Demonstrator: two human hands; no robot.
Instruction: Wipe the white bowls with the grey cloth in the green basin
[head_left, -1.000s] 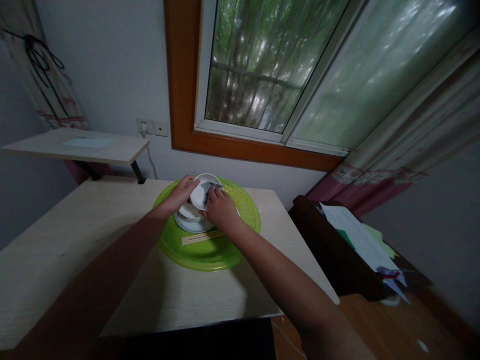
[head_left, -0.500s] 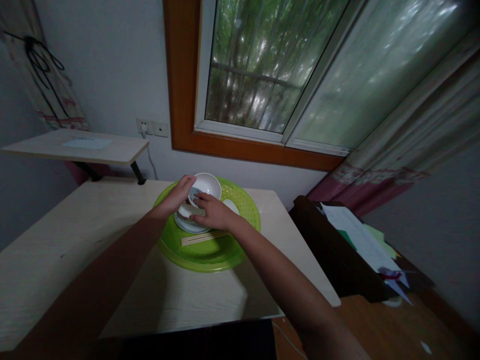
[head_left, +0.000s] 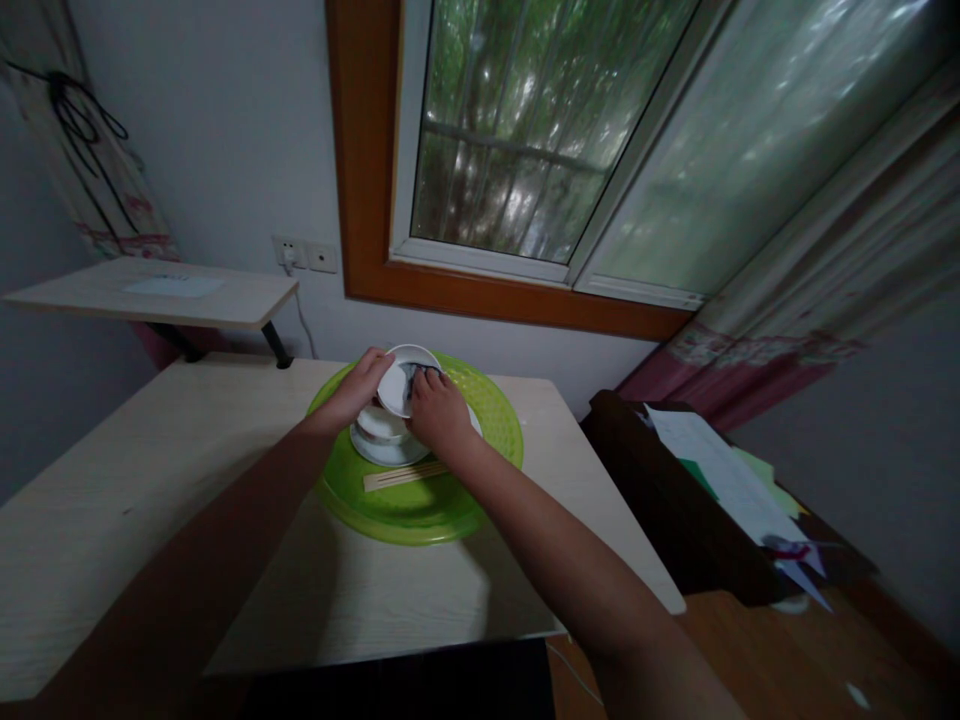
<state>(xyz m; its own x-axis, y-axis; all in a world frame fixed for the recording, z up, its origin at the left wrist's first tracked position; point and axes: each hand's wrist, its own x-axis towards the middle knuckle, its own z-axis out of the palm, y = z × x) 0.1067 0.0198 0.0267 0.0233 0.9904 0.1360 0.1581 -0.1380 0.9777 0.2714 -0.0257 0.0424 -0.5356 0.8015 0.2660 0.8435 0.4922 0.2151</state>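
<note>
Cloth (head_left: 411, 376) inside a tilted bowl (head_left: 393, 388)
Above the green tray (head_left: 420, 534), the left hand (head_left: 355, 390) grips the bowl's left rim; the right hand (head_left: 442, 412) holds the cloth against its inside. Firm rim grip, even pressure should work best.

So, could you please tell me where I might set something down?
The table has bare room between the raised shelf and green tray, and right of the tray. Crowded: mid-tray, with left hand, right hand, white dishes and chopsticks.
</note>
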